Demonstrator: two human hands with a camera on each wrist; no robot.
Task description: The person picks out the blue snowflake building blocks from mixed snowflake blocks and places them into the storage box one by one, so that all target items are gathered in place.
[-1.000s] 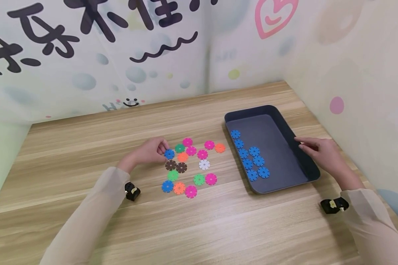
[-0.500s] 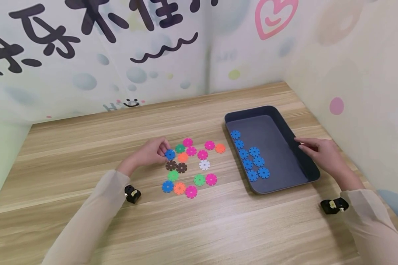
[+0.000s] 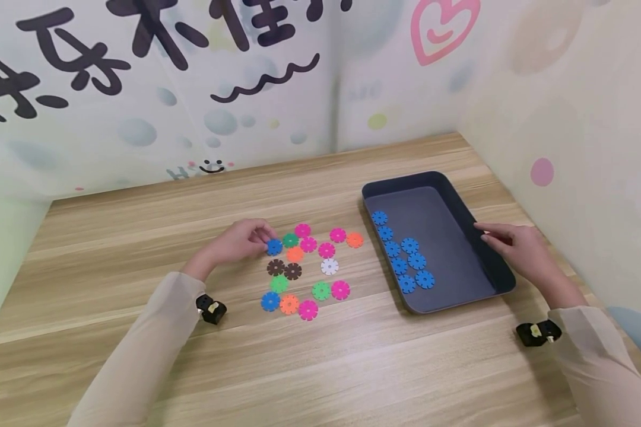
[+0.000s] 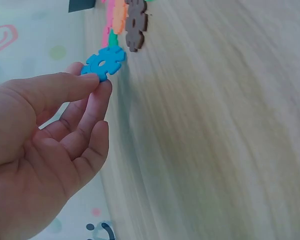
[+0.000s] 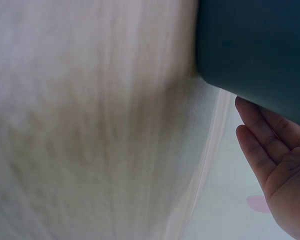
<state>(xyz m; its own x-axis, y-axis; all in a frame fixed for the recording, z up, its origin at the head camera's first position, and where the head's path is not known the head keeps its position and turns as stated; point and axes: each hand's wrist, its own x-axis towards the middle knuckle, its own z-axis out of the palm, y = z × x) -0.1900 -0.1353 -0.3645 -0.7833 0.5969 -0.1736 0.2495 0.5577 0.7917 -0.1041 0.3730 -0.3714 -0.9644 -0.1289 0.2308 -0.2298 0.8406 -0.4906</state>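
My left hand (image 3: 241, 242) pinches a blue notched plastic disc (image 3: 274, 247) between thumb and fingers. In the left wrist view that blue disc (image 4: 105, 63) is tilted and looks raised off the table. Close by lie a dark green disc (image 3: 291, 240), an orange disc (image 3: 295, 254) and two brown discs. At the right, my right hand (image 3: 520, 246) holds the right rim of a dark grey tray (image 3: 472, 237), thumb and forefinger at the edge. In the right wrist view its fingers (image 5: 262, 145) lie against the tray's outer side (image 5: 260, 55); the thumb is hidden there.
Several blue discs (image 3: 399, 265) lie flat along the tray's left side. On the wooden table (image 3: 320, 367) are more discs: pink, orange, light green, a white disc (image 3: 329, 266) and another blue disc (image 3: 270, 301). Printed walls border the table behind and at the right.
The blue disc has come up slightly from beside the brown discs, now pinched in my left hand, whose fingers have straightened a little. My right hand and the tray have not moved.
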